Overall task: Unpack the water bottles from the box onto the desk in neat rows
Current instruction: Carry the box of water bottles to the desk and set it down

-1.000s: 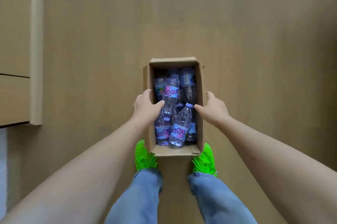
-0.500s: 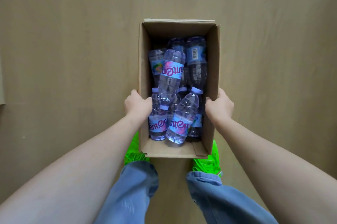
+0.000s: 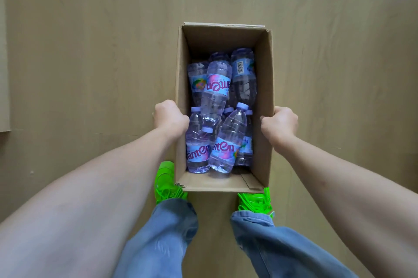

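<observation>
Water bottles point(image 3: 220, 117) lie jumbled in the box point(image 3: 264, 78), long axes running 12 to 6 o'clock. Your left hand point(image 3: 170, 117) grips its 9 o'clock wall, your right hand point(image 3: 280, 121) the 3 o'clock wall; no desk shows.

Box held over the floor, bottles inside

The box point(image 3: 224, 35) sits between the two hands: the left hand point(image 3: 170, 117) grips its left wall, the right hand point(image 3: 279, 122) its right wall, both toward the near half. The bottles point(image 3: 217, 87) lie in the box in a loose pile, some across others, reaching from the near wall toward the far end. Two shoes point(image 3: 166, 185) stand on the floor point(image 3: 90, 51) below the box's near edge, one at each corner.
</observation>
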`<action>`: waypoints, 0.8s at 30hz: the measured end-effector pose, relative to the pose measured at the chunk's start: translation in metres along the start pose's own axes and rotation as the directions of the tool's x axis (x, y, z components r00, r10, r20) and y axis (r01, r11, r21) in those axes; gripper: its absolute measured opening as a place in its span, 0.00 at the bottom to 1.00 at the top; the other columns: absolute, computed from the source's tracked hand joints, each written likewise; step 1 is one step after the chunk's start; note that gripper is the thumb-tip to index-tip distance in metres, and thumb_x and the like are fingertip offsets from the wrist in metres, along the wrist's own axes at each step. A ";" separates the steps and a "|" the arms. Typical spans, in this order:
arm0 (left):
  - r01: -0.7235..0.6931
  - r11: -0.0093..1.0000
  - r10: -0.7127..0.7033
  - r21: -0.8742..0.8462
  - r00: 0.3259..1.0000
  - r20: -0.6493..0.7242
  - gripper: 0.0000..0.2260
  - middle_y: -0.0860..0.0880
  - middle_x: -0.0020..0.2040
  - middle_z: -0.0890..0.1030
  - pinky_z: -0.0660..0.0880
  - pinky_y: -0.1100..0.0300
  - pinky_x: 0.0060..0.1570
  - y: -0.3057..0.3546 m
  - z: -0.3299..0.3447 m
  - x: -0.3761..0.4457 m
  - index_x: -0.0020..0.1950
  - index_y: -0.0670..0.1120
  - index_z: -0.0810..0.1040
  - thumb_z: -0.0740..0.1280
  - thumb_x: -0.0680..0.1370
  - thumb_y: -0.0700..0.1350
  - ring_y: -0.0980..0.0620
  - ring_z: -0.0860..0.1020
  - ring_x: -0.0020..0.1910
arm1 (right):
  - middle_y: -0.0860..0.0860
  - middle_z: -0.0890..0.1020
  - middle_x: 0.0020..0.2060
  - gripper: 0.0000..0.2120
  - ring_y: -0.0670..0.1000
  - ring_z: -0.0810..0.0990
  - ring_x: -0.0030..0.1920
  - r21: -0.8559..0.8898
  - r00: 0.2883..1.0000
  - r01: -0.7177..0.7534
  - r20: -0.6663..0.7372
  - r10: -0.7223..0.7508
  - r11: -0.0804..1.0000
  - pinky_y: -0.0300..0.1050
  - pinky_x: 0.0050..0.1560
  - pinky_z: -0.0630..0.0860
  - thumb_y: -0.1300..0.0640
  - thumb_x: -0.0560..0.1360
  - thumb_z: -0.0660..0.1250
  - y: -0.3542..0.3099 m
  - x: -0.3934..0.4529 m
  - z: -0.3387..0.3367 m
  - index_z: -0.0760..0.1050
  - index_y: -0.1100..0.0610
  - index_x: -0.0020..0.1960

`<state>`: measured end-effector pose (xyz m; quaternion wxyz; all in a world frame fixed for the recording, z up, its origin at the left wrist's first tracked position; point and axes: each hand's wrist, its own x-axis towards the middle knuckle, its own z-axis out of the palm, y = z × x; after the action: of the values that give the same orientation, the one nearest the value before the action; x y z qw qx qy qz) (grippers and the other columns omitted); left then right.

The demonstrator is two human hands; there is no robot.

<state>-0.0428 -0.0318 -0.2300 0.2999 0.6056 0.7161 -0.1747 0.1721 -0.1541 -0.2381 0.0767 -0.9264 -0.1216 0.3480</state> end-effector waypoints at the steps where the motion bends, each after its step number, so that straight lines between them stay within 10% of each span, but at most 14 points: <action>1: -0.007 1.000 0.007 -0.004 1.000 0.002 0.03 0.38 0.47 0.81 0.73 0.56 0.40 0.003 -0.010 -0.003 0.39 0.42 0.72 0.66 0.69 0.36 0.36 0.79 0.47 | 0.56 0.81 0.34 0.04 0.60 0.79 0.39 -0.003 1.000 0.004 -0.001 -0.004 1.000 0.41 0.34 0.70 0.60 0.69 0.68 -0.005 -0.003 -0.008 0.78 0.62 0.38; 16: -0.112 0.991 0.107 -0.068 0.991 -0.080 0.06 0.37 0.45 0.82 0.79 0.53 0.42 0.052 -0.273 -0.136 0.42 0.36 0.79 0.67 0.66 0.35 0.37 0.81 0.45 | 0.55 0.77 0.31 0.03 0.57 0.74 0.29 -0.016 0.991 0.133 -0.011 -0.134 0.991 0.37 0.22 0.63 0.64 0.66 0.65 -0.136 -0.155 -0.226 0.73 0.60 0.33; 24: -0.267 0.955 0.227 -0.132 0.939 -0.257 0.05 0.38 0.40 0.83 0.76 0.58 0.35 0.091 -0.527 -0.236 0.38 0.38 0.79 0.68 0.63 0.37 0.39 0.82 0.40 | 0.59 0.79 0.40 0.02 0.61 0.81 0.40 0.135 0.952 0.298 -0.117 -0.284 0.945 0.49 0.30 0.80 0.65 0.68 0.66 -0.285 -0.316 -0.429 0.74 0.62 0.41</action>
<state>-0.0490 0.1302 0.3312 0.2802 0.6807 0.6768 -0.0016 0.1778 0.0062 0.3447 0.2030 -0.9055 -0.2266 0.2960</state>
